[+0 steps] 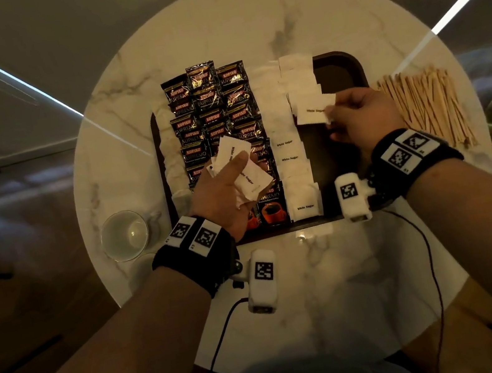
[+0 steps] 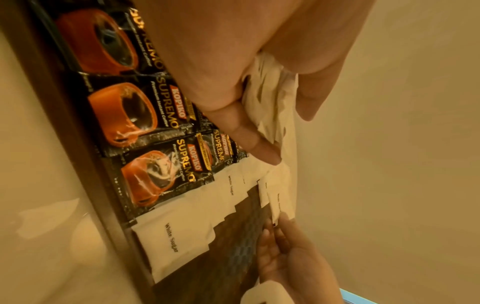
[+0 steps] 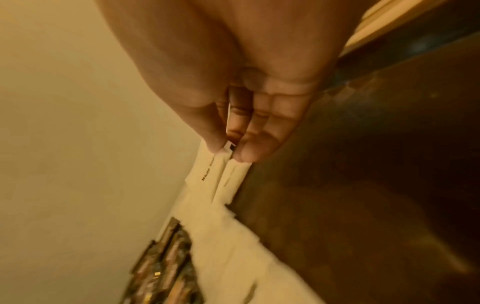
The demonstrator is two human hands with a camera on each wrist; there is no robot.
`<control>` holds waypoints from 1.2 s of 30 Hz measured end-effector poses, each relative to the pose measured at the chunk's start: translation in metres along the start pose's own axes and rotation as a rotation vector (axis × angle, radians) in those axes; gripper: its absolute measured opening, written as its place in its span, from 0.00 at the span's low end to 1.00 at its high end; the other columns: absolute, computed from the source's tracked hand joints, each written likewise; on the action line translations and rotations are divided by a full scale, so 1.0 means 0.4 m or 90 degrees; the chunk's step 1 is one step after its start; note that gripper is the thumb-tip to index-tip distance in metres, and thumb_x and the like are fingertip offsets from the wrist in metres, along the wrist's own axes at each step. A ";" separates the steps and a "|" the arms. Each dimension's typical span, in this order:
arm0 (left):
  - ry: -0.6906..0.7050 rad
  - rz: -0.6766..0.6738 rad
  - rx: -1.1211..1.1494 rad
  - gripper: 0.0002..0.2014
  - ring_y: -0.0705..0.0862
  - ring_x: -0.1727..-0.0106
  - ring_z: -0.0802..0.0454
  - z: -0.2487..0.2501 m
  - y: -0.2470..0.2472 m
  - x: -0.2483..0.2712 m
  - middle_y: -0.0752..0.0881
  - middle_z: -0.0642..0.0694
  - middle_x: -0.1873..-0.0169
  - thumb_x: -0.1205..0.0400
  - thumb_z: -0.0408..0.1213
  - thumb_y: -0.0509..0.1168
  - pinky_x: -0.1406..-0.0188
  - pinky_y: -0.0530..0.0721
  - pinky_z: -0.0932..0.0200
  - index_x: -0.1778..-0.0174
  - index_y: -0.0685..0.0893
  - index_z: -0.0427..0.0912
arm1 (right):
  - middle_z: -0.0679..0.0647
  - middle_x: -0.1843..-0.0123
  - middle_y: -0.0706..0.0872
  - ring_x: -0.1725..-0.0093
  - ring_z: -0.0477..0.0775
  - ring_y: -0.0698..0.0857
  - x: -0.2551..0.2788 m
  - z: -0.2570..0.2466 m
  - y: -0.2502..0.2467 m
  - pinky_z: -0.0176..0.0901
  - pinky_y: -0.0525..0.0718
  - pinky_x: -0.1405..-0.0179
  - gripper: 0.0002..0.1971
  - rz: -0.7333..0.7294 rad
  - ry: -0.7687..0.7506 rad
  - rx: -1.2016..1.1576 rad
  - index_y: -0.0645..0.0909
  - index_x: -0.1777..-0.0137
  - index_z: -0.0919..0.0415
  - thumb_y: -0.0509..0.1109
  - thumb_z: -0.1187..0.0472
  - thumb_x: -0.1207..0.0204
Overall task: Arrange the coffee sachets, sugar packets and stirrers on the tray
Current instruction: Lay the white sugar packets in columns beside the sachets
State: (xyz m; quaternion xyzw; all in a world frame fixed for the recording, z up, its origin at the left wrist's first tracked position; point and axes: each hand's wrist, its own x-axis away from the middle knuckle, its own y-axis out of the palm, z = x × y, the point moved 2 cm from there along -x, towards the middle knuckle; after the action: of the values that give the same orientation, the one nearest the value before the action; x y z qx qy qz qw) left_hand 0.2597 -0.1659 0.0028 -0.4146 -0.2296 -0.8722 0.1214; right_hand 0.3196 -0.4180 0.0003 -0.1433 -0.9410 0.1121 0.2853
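Observation:
A dark tray (image 1: 345, 67) lies on the round marble table. Black coffee sachets (image 1: 211, 107) fill its left part in three overlapping columns. White sugar packets (image 1: 289, 152) run in a column beside them, with a second column (image 1: 298, 78) further right. My left hand (image 1: 231, 182) grips a small bunch of sugar packets (image 2: 270, 98) above the coffee sachets. My right hand (image 1: 354, 121) pinches one sugar packet (image 1: 312, 112) at the near end of the second column (image 3: 223, 176). Wooden stirrers (image 1: 423, 102) lie in a heap on the table right of the tray.
An empty glass cup (image 1: 125, 235) stands on the table (image 1: 321, 288) left of the tray's near corner. Thin black cables trail from both wrist cameras across the table's near part. The tray's right side shows bare dark floor (image 1: 321, 153).

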 end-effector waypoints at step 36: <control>0.018 -0.004 -0.031 0.21 0.90 0.36 0.38 -0.031 -0.072 0.024 0.93 0.43 0.41 0.19 0.23 0.73 0.48 0.92 0.41 0.33 0.83 0.44 | 0.45 0.45 0.90 0.47 0.53 0.91 -0.051 0.014 0.028 0.54 0.92 0.41 0.12 0.128 -0.091 0.307 0.89 0.36 0.49 0.74 0.54 0.17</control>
State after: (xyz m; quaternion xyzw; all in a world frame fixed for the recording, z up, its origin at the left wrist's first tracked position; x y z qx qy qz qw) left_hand 0.2337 -0.1474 -0.0054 -0.4042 -0.2081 -0.8837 0.1118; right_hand 0.3349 -0.4152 -0.0180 -0.1558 -0.8859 0.3705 0.2316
